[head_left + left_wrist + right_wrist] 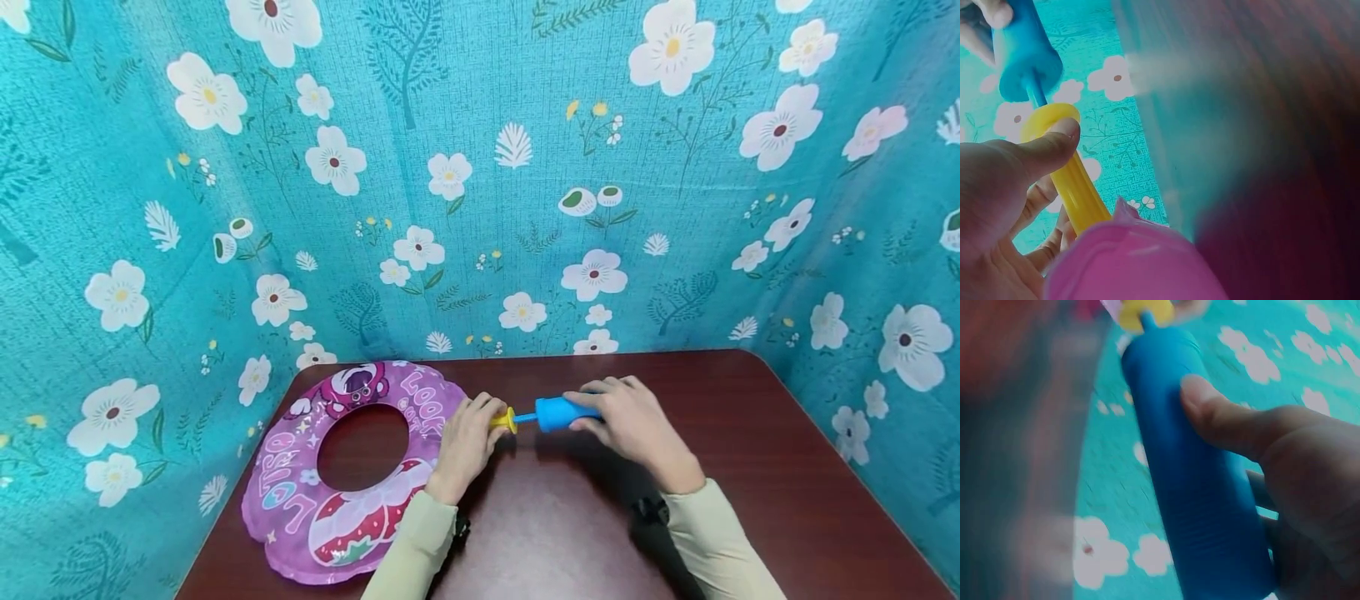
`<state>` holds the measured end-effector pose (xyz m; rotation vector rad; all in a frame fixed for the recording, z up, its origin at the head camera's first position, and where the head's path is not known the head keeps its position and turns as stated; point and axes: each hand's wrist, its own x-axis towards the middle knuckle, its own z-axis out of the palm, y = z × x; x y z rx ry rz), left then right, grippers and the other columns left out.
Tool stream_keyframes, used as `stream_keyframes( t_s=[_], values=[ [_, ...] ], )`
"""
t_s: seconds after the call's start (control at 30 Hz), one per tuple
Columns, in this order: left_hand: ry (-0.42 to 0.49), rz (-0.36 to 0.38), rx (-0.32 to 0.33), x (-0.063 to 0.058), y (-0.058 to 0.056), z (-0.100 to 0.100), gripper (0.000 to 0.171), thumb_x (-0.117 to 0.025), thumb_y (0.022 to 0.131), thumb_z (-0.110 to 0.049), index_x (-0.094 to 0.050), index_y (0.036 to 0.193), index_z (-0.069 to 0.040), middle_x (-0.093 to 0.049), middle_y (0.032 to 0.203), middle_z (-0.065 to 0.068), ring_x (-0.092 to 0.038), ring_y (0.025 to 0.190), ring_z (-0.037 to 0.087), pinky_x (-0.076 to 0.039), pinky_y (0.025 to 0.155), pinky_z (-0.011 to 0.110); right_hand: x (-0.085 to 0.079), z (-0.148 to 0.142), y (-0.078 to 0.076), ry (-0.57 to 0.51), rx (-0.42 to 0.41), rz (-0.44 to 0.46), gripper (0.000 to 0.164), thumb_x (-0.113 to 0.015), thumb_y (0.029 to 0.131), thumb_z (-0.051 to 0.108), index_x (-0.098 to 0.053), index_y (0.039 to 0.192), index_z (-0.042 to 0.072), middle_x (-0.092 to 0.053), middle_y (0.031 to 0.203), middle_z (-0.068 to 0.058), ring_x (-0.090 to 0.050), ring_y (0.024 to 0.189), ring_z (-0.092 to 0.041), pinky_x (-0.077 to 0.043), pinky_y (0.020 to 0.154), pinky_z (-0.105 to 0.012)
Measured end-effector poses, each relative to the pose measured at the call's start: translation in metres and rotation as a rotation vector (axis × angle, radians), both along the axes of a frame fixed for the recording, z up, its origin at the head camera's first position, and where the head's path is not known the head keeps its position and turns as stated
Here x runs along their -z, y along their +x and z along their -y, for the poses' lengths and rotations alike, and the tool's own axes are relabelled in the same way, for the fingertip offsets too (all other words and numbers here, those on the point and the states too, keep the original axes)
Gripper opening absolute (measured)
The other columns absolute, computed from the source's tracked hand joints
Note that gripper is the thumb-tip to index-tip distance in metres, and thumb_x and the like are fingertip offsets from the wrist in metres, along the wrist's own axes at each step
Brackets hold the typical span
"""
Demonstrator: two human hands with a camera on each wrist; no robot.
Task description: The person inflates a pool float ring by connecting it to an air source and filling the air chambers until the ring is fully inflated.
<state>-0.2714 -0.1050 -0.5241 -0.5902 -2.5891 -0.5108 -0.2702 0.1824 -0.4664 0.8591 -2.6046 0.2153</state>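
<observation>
A hand pump joins my two hands above the table. My right hand (626, 417) grips its blue barrel (1191, 469), thumb along the side and fingers behind. My left hand (468, 437) holds the ribbed yellow end piece (1079, 187), with the thumb by its round flange. A short blue rod (526, 417) shows between barrel and flange. Left of the hands lies a purple swim ring (288, 467) with strawberry and bear prints, looking inflated. In the left wrist view, pink vinyl of the ring (1135, 262) covers the yellow piece's far end, so any join there is hidden.
A dark reddish-brown table (570, 517) lies under everything. Teal floral cloth (480, 208) hangs behind it and along both sides. Black straps sit at both wrists. The ring reaches the table's left edge.
</observation>
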Motion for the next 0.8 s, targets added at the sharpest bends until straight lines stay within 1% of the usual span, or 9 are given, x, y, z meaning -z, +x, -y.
stream_keyframes(
  t_s=[0.07,0.13,0.23,0.3,0.4,0.6,0.7,0.8],
  values=[
    [0.003,-0.007,0.000,0.000,-0.001,0.000,0.026,-0.083,0.094,-0.030,-0.072,0.115,-0.019,-0.068,0.109,-0.004,-0.062,0.091,0.020,-0.058,0.076,0.036,-0.008,-0.014,0.000,-0.006,0.007,0.028,0.051,-0.089,0.087,0.042,-0.077,0.132,0.022,-0.078,0.122,-0.008,-0.072,0.108,-0.029,-0.052,0.097,-0.054],
    [0.008,-0.011,-0.002,-0.001,-0.001,-0.001,0.026,-0.083,0.094,-0.029,-0.073,0.115,-0.018,-0.068,0.108,-0.004,-0.062,0.091,0.020,-0.058,0.076,0.035,-0.014,-0.023,0.002,-0.015,0.012,0.034,0.052,-0.091,0.084,0.039,-0.078,0.131,0.022,-0.078,0.121,-0.008,-0.072,0.107,-0.029,-0.052,0.096,-0.054],
    [0.000,-0.033,-0.011,-0.002,0.000,-0.002,0.027,-0.085,0.093,-0.029,-0.073,0.114,-0.018,-0.069,0.108,-0.004,-0.062,0.090,0.020,-0.058,0.076,0.035,-0.017,-0.028,0.002,-0.020,0.009,0.024,0.052,-0.093,0.082,0.037,-0.079,0.129,0.021,-0.078,0.119,-0.008,-0.072,0.105,-0.029,-0.052,0.094,-0.054],
    [-0.014,-0.047,-0.017,-0.002,0.000,-0.005,0.027,-0.086,0.092,-0.028,-0.073,0.114,-0.019,-0.069,0.107,-0.004,-0.062,0.090,0.020,-0.058,0.075,0.035,-0.015,-0.024,0.001,-0.010,0.002,0.005,0.051,-0.093,0.082,0.037,-0.079,0.129,0.021,-0.078,0.119,-0.008,-0.072,0.105,-0.029,-0.052,0.094,-0.054],
    [-0.023,-0.050,-0.023,-0.002,0.002,-0.007,0.027,-0.086,0.092,-0.026,-0.072,0.114,-0.019,-0.068,0.107,-0.005,-0.062,0.090,0.020,-0.058,0.074,0.034,-0.007,-0.009,-0.001,0.017,-0.018,-0.033,0.048,-0.090,0.086,0.039,-0.079,0.129,0.021,-0.078,0.118,-0.009,-0.072,0.104,-0.030,-0.052,0.094,-0.053],
    [0.003,-0.014,-0.028,-0.002,0.004,-0.010,0.027,-0.086,0.092,-0.026,-0.072,0.114,-0.020,-0.068,0.107,-0.005,-0.061,0.091,0.019,-0.058,0.071,0.034,0.012,0.020,0.000,0.058,-0.052,-0.116,0.045,-0.084,0.091,0.045,-0.078,0.130,0.023,-0.078,0.116,-0.008,-0.071,0.102,-0.030,-0.054,0.090,-0.049],
    [0.006,-0.006,-0.017,-0.003,0.004,-0.009,0.028,-0.086,0.091,-0.027,-0.072,0.113,-0.019,-0.068,0.107,-0.004,-0.061,0.091,0.019,-0.058,0.073,0.035,0.015,0.023,-0.002,0.061,-0.074,-0.126,0.046,-0.083,0.091,0.046,-0.078,0.131,0.024,-0.078,0.116,-0.008,-0.071,0.102,-0.029,-0.054,0.089,-0.048],
    [0.004,-0.012,-0.001,-0.004,0.003,-0.006,0.027,-0.085,0.093,-0.028,-0.072,0.114,-0.018,-0.069,0.107,-0.003,-0.061,0.090,0.020,-0.058,0.076,0.034,0.011,0.011,-0.004,0.030,-0.075,-0.095,0.047,-0.085,0.090,0.045,-0.078,0.131,0.024,-0.078,0.117,-0.007,-0.071,0.103,-0.028,-0.053,0.092,-0.049]
  ],
)
